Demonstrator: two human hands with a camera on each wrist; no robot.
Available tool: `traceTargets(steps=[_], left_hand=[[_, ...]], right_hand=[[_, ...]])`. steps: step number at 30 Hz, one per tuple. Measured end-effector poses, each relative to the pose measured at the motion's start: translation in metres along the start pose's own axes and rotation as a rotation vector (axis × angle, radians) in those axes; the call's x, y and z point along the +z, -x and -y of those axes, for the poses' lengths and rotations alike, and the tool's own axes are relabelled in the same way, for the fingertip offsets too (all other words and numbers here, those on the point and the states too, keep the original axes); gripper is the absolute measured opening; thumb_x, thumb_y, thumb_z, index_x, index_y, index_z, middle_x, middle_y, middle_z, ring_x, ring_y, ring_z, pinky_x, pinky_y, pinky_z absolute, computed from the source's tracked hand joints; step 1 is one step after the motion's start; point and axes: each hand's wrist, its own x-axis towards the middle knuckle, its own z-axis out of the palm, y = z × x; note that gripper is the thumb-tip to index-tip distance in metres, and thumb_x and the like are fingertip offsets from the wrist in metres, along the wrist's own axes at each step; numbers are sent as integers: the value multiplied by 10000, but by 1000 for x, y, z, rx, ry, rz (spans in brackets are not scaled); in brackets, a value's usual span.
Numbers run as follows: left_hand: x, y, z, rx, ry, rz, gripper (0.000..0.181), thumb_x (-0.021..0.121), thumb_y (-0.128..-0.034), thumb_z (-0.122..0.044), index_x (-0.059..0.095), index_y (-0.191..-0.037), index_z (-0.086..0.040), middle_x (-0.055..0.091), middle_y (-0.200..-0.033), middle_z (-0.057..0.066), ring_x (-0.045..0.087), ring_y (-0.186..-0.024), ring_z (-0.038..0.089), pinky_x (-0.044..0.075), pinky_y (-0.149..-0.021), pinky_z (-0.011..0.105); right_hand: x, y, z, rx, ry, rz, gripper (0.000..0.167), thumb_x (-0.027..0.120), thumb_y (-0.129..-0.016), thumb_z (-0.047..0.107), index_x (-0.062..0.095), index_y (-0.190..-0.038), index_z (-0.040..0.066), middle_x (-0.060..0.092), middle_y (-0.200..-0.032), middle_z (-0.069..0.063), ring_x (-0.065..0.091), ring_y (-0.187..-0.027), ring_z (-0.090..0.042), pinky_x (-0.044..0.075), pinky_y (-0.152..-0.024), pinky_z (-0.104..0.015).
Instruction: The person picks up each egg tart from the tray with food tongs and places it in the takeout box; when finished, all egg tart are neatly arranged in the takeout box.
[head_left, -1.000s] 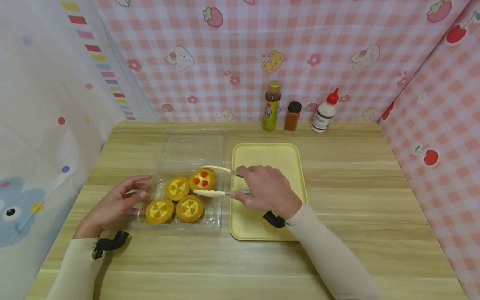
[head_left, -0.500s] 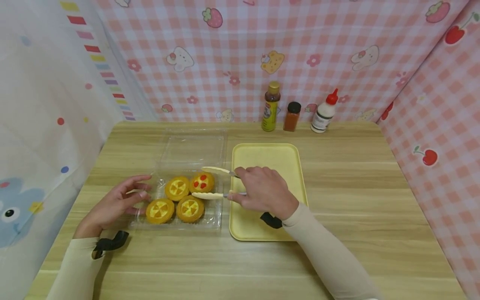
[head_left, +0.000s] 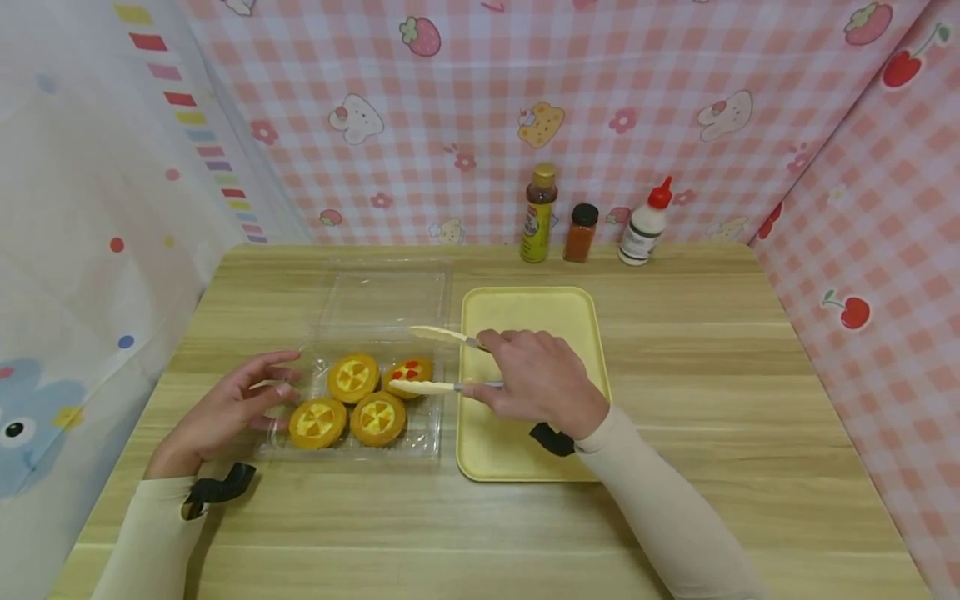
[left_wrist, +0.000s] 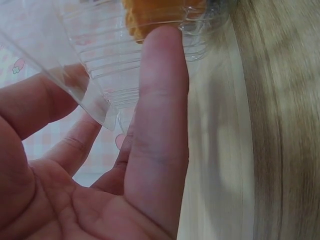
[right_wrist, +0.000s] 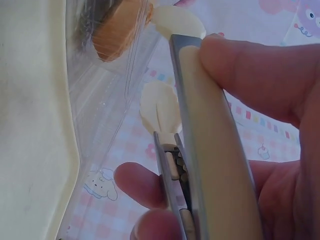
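A clear plastic clamshell box (head_left: 431, 437) with its lid laid back holds several egg tarts. One tart with red dots (head_left: 422, 367) leans tilted at the right; tarts with yellow wedge toppings (head_left: 354, 377) lie beside it. My right hand (head_left: 536, 379) grips a pair of tongs (right_wrist: 215, 150) with cream tips. The tongs' arms stand apart: the nearer tip passes over the red-dotted tart, the farther one is beyond it. My left hand (head_left: 243, 400) is at the box's left side, fingers loosely spread; in the left wrist view one straight finger (left_wrist: 160, 115) lies against the clear wall.
A yellow tray (head_left: 480, 467) lies right of the box, under my right hand. Along the table's back stand a yellow-labelled bottle (head_left: 536, 221), a black-capped jar (head_left: 581, 233) and a white bottle with a red nozzle (head_left: 643, 229). A checked cloth (head_left: 480, 100) hangs behind.
The red-dotted tart has shifted towards the near side of the box and tipped. The tongs dipped left, then drew back slightly right. My left hand has stayed in place.
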Motion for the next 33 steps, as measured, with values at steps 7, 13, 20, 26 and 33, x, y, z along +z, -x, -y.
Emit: traceTargets(steps=[7, 13, 20, 26, 33], left_hand=[[0, 0, 0, 2, -7, -2, 548, 520, -1133, -216, 331, -1623, -60, 528, -1389, 96, 700, -1101, 90, 670, -797, 383], [-1, 0, 1, 9, -4, -2, 539, 519, -1133, -208, 339, -1622, -69, 529, -1376, 88, 698, -1100, 82, 670, -793, 384], [1, -2, 1, 36, 14, 10, 521, 516, -1130, -162, 349, -1616, -73, 548, -1353, 33, 701, -1098, 98, 671, -782, 378], [2, -2, 0, 46, 23, 13, 511, 517, -1128, -144, 360, -1609, -76, 558, -1355, 31, 704, -1095, 111, 671, -779, 379], [1, -2, -2, 39, 15, 13, 513, 516, -1130, -157, 358, -1611, -73, 556, -1357, 29, 704, -1100, 112, 671, -782, 385]], right_hand=[[-3, 1, -3, -5, 19, -3, 683, 708, -905, 684, 659, -1389, 203, 770, -1192, -20, 739, -838, -222, 606, -658, -417], [-7, -4, 11, -44, 123, 13, 680, 723, -898, 681, 666, -1365, 190, 747, -1053, -2, 670, -730, -189, 567, -578, -377], [-4, -11, 22, -63, 194, 31, 702, 709, -901, 695, 653, -1385, 190, 719, -1015, -6, 614, -681, -178, 533, -537, -342], [-6, -7, 14, -23, 127, 23, 745, 732, -879, 704, 641, -1419, 199, 745, -1130, -24, 670, -738, -193, 576, -599, -373], [-12, 2, -13, 46, 2, -23, 730, 746, -881, 680, 639, -1421, 201, 754, -1160, -39, 700, -777, -212, 578, -622, -393]])
